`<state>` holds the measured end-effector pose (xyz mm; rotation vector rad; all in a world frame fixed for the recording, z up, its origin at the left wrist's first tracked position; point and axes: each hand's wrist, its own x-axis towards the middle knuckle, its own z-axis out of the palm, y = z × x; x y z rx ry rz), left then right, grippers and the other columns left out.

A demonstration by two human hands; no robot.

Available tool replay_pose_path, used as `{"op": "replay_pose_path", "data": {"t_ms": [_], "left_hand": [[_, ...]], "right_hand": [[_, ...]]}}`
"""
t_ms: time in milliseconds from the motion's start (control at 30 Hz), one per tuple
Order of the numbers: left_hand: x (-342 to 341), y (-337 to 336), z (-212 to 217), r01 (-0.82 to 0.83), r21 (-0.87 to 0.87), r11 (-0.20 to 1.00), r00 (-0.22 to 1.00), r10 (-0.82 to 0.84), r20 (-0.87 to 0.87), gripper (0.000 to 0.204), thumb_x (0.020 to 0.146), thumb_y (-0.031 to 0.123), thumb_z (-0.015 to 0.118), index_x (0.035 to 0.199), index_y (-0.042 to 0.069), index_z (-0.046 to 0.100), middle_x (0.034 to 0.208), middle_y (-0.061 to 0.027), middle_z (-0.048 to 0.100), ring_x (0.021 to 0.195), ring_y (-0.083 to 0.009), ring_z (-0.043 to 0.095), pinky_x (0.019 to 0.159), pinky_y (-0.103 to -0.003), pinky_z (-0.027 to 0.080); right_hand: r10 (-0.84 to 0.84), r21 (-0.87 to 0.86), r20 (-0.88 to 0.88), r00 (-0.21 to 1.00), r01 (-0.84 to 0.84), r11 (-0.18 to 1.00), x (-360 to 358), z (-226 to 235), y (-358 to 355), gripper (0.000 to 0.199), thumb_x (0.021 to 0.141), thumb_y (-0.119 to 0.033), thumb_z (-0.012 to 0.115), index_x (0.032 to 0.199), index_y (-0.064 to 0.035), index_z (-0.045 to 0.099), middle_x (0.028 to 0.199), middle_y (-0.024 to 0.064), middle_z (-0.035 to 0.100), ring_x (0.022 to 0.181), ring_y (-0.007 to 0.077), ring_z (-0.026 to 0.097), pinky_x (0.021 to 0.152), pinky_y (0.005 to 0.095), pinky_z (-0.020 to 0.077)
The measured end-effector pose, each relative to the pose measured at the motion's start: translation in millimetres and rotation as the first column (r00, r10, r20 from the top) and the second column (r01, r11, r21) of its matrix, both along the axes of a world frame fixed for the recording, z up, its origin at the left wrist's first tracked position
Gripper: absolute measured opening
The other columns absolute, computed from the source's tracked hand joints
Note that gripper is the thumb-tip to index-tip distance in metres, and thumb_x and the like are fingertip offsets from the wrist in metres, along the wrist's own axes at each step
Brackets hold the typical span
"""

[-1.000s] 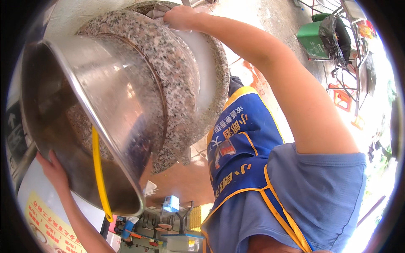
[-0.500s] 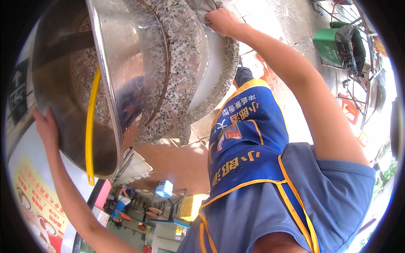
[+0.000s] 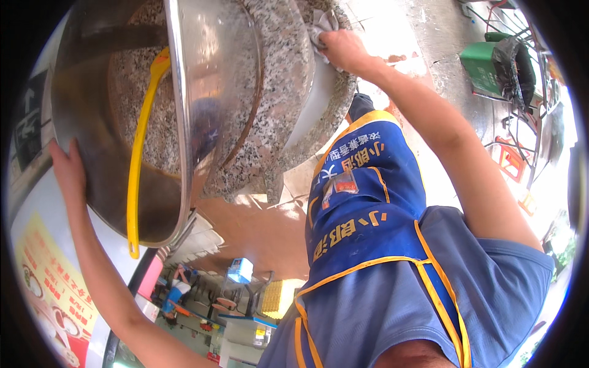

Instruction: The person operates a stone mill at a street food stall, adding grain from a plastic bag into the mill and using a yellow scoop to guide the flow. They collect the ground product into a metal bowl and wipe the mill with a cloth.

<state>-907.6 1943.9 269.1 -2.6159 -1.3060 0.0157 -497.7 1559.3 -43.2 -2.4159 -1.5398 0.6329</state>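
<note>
A large steel basin (image 3: pixel 123 202) with a shiny rim is tilted toward the left, around a speckled granite millstone (image 3: pixel 276 80). My left hand (image 3: pixel 69 168) is at the basin's left edge, thumb inside the rim and fingers along the outside. A long yellow tool (image 3: pixel 138 153) leans inside the basin; its wider head is at the top, but its exact kind is unclear. At the upper right of the stone, my right hand (image 3: pixel 345 48) is closed on a crumpled grey cloth (image 3: pixel 324 26), pressed to the granite's outer edge. A pale curved channel runs below that hand.
A green bin (image 3: pixel 481 64) with a black bag stands at the upper right, by metal racks and a red-orange stool (image 3: pixel 510 159). At the lower left is a menu board (image 3: pixel 52 294). Farther back are a person in blue (image 3: pixel 175 294), a blue box (image 3: pixel 239 270) and yellow trays (image 3: pixel 281 299).
My right hand and the cloth have slid a little along the granite edge, toward my body. The view has shifted slightly, showing the yellow tool's head. My left hand stays on the basin.
</note>
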Motion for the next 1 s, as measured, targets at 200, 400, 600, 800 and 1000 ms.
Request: {"op": "replay_pose_path", "data": {"t_ms": [200, 400, 600, 800, 1000], "left_hand": [[8, -9, 1, -0.04, -0.077, 0.996, 0.998, 0.043, 0.035, 0.053, 0.098, 0.024, 0.057, 0.14, -0.003, 0.038, 0.122, -0.0327, 0.059, 0.115, -0.0484, 0.056, 0.094, -0.046, 0.046], [15, -31, 5, -0.008, -0.01, 1.0, 1.0, 0.008, 0.008, 0.05, 0.1, 0.019, 0.054, 0.138, -0.007, 0.038, 0.124, -0.0351, 0.056, 0.117, -0.0493, 0.054, 0.095, -0.047, 0.045], [42, -56, 17, -0.134, -0.078, 0.988, 0.991, 0.133, -0.016, 0.047, 0.1, 0.013, 0.053, 0.137, -0.011, 0.037, 0.132, -0.0365, 0.049, 0.12, -0.0506, 0.05, 0.1, -0.048, 0.042], [54, -79, 21, -0.203, -0.087, 0.975, 0.979, 0.202, -0.02, 0.046, 0.099, 0.011, 0.053, 0.136, -0.011, 0.037, 0.128, -0.0382, 0.05, 0.118, -0.0524, 0.051, 0.099, -0.05, 0.043], [74, -90, 21, -0.235, -0.064, 0.97, 0.972, 0.235, -0.007, 0.043, 0.097, 0.006, 0.055, 0.134, -0.008, 0.038, 0.106, -0.031, 0.062, 0.092, -0.0496, 0.062, 0.079, -0.049, 0.05]], "right_hand": [[-0.091, -0.083, -0.141, 0.986, 0.08, 0.993, -19, -2, -20, 0.014, 0.082, -0.021, 0.07, 0.086, -0.0074, 0.066, 0.079, 0.0168, 0.069, 0.08, 0.0376, 0.068, 0.072, 0.0471, 0.0551], [-0.058, -0.071, -0.334, 0.941, 0.036, 0.997, -36, 15, -56, 0.015, 0.077, -0.02, 0.069, 0.081, -0.0067, 0.065, 0.075, 0.0188, 0.067, 0.074, 0.0404, 0.067, 0.068, 0.0508, 0.0539], [-0.193, -0.005, -0.869, 0.455, 0.382, 0.924, 42, 54, -42, 0.026, 0.086, -0.019, 0.067, 0.102, 0.001, 0.066, 0.084, 0.0137, 0.068, 0.08, 0.0186, 0.063, 0.071, 0.0364, 0.0503], [-0.089, 0.148, -0.867, 0.491, 0.423, 0.894, 101, 74, 135, 0.023, 0.087, -0.016, 0.065, 0.105, -0.0007, 0.065, 0.075, 0.0078, 0.065, 0.073, 0.0172, 0.059, 0.065, 0.0351, 0.0476], [0.42, 0.407, -0.584, 0.695, -0.197, 0.892, 47, 34, 373, 0.029, 0.09, -0.028, 0.064, 0.107, -0.0036, 0.065, 0.1, 0.0189, 0.068, 0.091, 0.0336, 0.064, 0.08, 0.0433, 0.0498]]}}
